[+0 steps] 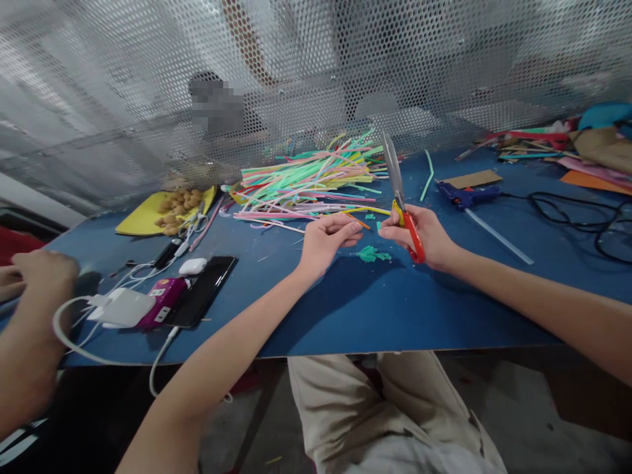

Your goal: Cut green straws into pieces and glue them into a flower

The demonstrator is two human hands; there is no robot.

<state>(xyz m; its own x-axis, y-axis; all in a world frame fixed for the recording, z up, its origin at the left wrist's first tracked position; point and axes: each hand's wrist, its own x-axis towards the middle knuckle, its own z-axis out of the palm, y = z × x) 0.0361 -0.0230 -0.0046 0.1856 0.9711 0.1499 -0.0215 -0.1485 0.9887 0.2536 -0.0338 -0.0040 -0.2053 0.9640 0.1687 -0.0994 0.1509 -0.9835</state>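
Yellow sheet (135, 217): bears brown lumps (182, 201), beyond and left of the left fingers. Left hand (332, 238): thumb and fingertips pinched together on orange strip (359, 222), its free end towards the right fingers. Right hand (425, 236): curled around scissors (413, 232), red-and-yellow handles in the grip, silver blades upright beyond the fingertips. Green piece (379, 226): small, at right fingertips. Green scraps (372, 254): between and just below both hands' fingers.
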